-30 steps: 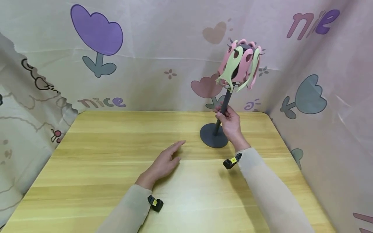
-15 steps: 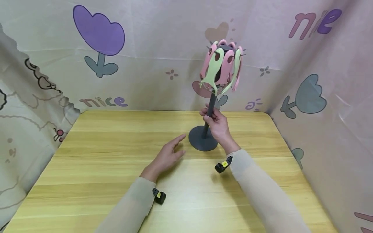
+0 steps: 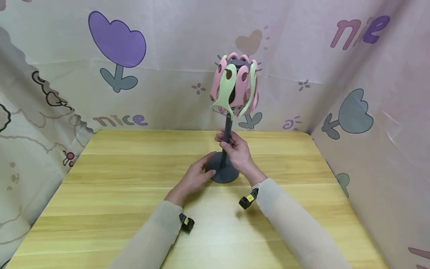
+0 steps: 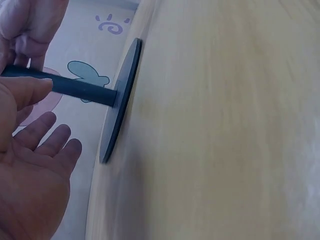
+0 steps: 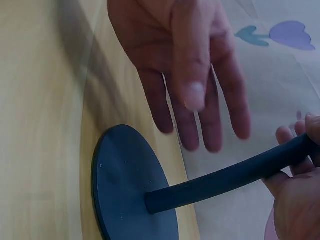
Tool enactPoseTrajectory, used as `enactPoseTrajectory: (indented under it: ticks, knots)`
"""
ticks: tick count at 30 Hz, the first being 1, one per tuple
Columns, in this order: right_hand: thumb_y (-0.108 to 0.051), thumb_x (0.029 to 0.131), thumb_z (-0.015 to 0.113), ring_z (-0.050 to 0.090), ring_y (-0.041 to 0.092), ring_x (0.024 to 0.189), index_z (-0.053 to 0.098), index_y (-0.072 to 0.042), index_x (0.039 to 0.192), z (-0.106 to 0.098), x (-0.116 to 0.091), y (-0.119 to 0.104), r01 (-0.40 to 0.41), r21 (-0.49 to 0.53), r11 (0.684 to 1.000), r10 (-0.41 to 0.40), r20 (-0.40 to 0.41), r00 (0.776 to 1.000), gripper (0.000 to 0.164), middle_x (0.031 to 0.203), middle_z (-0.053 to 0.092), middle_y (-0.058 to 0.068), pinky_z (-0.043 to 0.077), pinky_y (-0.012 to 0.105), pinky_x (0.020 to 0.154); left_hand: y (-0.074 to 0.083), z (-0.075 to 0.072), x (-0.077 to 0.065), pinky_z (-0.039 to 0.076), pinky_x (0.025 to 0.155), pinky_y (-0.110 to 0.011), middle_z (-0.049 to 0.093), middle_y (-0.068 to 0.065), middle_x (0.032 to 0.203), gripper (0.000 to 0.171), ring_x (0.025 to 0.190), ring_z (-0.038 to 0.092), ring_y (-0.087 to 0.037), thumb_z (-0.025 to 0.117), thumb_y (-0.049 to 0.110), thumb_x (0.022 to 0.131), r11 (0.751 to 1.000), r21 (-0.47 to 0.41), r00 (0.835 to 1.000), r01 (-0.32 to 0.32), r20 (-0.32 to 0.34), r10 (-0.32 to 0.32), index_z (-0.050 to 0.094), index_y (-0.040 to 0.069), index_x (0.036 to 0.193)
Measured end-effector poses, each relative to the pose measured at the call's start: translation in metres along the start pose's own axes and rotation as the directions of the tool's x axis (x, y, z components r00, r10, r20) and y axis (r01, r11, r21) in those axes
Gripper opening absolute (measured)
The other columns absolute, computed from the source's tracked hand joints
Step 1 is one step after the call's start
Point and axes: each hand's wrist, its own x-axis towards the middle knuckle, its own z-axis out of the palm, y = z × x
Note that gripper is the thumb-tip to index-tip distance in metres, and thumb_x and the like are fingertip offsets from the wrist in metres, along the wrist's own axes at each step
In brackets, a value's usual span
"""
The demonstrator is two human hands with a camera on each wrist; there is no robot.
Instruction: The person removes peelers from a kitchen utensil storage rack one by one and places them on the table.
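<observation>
"Which way does the dark display stand [image 3: 228,127] point?"

"Head up, round base [image 3: 226,173] down. Its long axis is close to vertical, the top leaning slightly to the person's right. Pink and pale green fish-shaped pieces [image 3: 226,86] ring the top, tails downward."

"Where is it?"

"Over the middle of the worktop [image 3: 134,194], toward the back edge; I can't tell whether the base touches the wood."

"And the hands?"

"The right hand [image 3: 237,153] grasps the pole between thumb and fingers. The left hand [image 3: 194,177] is unclenched, fingers extended beside the base's left rim; contact is unclear."

"Any writing?"

"The cloth backdrop [image 3: 188,37] reads 'nice' at left; at upper right, 'n', 'i', 'e' beside a fold. The wrist camera's [image 3: 246,202] yellow label [image 3: 250,197] is too small to read."
</observation>
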Motion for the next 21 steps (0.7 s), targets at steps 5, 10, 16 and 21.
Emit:
enactPoseTrajectory:
  ticks: [5,10,16,21]
  knots:
    - [-0.001,0.106,0.058,0.065,0.035,0.131,0.056,-0.002,0.147,0.010,-0.004,-0.005,-0.021,-0.046,0.999,0.024,0.049,0.998,0.041,0.137,0.067,0.023,0.050,0.046,0.113,0.000,0.001,0.001,0.034,0.124,-0.054,0.044,-0.014,0.165,0.067,0.155,0.039,-0.032,0.065,0.006,0.102,1.000,-0.009,1.000,-0.023,-0.009,0.022,0.039,0.015,0.164]
    - [-0.003,0.107,0.059,0.066,0.032,0.130,0.057,-0.004,0.147,0.013,-0.006,-0.010,-0.031,-0.109,0.994,0.040,0.080,0.996,0.041,0.137,0.068,0.022,0.050,0.047,0.112,-0.002,0.003,0.001,0.035,0.124,-0.054,0.045,-0.012,0.165,0.071,0.154,0.040,-0.031,0.065,0.007,0.102,1.000,-0.002,1.000,-0.015,-0.020,0.015,0.035,0.021,0.166]
    - [-0.002,0.107,0.058,0.067,0.032,0.129,0.058,-0.005,0.147,0.017,-0.003,-0.009,0.021,-0.126,0.992,-0.007,0.117,0.993,0.041,0.133,0.071,0.019,0.053,0.045,0.108,0.000,0.002,0.000,0.035,0.124,-0.052,0.044,-0.010,0.165,0.073,0.154,0.041,-0.029,0.064,0.007,0.104,1.000,-0.007,1.000,0.007,-0.027,-0.007,0.032,0.024,0.167]
    - [0.000,0.107,0.056,0.066,0.035,0.130,0.055,-0.004,0.150,0.023,-0.001,-0.008,0.035,-0.087,0.996,-0.021,0.154,0.988,0.043,0.135,0.069,0.021,0.052,0.042,0.110,-0.001,-0.001,-0.001,0.034,0.125,-0.051,0.044,-0.011,0.166,0.072,0.154,0.040,-0.028,0.063,0.004,0.104,0.999,-0.034,0.999,0.008,-0.038,-0.010,0.031,0.020,0.167]
